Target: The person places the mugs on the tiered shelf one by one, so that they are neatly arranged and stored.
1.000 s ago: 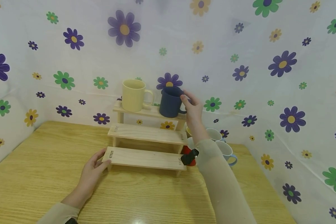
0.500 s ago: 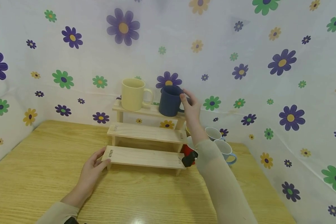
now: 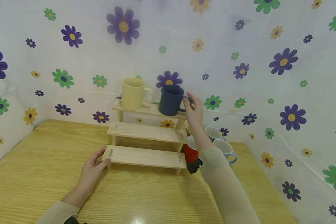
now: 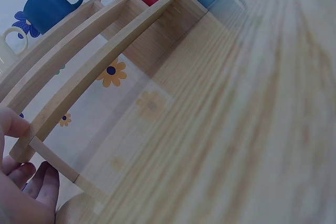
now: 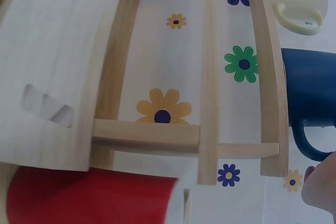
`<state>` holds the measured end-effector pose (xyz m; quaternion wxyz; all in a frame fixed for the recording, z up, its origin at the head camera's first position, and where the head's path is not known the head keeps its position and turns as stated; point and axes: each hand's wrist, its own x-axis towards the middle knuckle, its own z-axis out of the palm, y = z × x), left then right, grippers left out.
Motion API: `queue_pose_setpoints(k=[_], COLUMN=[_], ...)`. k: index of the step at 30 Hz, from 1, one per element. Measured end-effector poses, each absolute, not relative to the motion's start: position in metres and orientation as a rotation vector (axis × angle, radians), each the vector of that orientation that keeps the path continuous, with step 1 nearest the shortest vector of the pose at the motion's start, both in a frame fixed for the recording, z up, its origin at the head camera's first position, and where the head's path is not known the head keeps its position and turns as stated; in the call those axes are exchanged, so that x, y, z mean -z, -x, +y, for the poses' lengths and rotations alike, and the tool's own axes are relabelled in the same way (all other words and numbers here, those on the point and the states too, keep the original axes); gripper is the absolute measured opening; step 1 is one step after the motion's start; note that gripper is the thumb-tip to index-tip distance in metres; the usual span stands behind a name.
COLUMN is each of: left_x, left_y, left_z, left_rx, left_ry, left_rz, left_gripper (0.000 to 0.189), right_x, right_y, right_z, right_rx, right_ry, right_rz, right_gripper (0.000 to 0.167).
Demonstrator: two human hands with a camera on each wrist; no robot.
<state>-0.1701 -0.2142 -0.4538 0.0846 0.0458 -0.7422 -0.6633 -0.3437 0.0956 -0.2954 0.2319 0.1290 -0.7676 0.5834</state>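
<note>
The left hand (image 3: 92,172) pinches the wooden rack (image 3: 145,157) at its lowest shelf's end. The right hand (image 3: 195,110), fingers loosely parted, is at the handle of the navy mug (image 3: 170,101), upright on the top shelf; contact is hard to tell. Flower-printed white cloth (image 3: 184,62) surrounds the glossy, wood-grained worktop (image 3: 145,196) behind and at the right.

White cloth (image 3: 257,90) with purple, green and orange flowers (image 3: 123,27) lines the back and both sides, wrinkled at the left of the frame and creased at the right. Below it spreads a yellowish wooden desk (image 3: 145,196) with visible grain. A small bright glare (image 3: 137,221) shines at the bottom middle of the frame.
</note>
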Motion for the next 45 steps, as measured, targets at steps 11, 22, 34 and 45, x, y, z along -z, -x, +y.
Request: queue_pose_setpoints(k=[11,22,34,45], left_x=[0.453,0.454,0.455,0.454], left_y=[0.17,0.171,0.17,0.171], left_z=[-0.214,-0.215,-0.216,-0.215], left_rx=[1.973,1.967,1.949,1.954], left_ry=[-0.136,-0.152,-0.164,-0.171], left_rz=[-2.227,-2.236,-2.25,-2.26], left_gripper=[0.062,0.062,0.064,0.064], right_x=[0.328,0.358,0.375,0.377], right_y=[0.308,0.273,0.266,0.268], right_z=[0.124,0.167,0.196,0.215], right_rx=[-1.552,-1.5,-1.27,-1.09], right_ry=[-0.367,-0.434,-0.474,-0.509], right_rz=[-2.116,-2.325,-2.418,-2.667], right_gripper=[0.052,0.037,0.038,0.065])
